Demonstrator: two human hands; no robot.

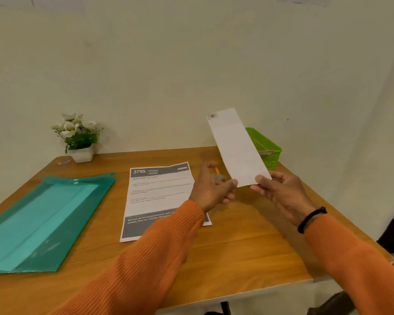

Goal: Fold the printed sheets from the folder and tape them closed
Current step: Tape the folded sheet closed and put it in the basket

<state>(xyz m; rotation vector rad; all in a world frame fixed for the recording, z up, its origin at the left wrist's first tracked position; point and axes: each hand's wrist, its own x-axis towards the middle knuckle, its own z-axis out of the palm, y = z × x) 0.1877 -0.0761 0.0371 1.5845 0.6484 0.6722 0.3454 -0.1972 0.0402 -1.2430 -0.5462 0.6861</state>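
Folded sheet (pixel 236 146) up off table (pixel 237 242), pinched at near end by my right hand (pixel 284 196); long axis runs up and away, tilted left. Left hand (pixel 210 189) just beside near corner, fingers loosely curled, can't tell if holding anything. Green basket (pixel 268 147) behind sheet. Next printed sheet (pixel 159 196) flat, nearer left hand; folder (pixel 41 223) far left.

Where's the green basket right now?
In the head view, the green basket sits at the table's far right corner by the wall, partly behind the folded sheet.
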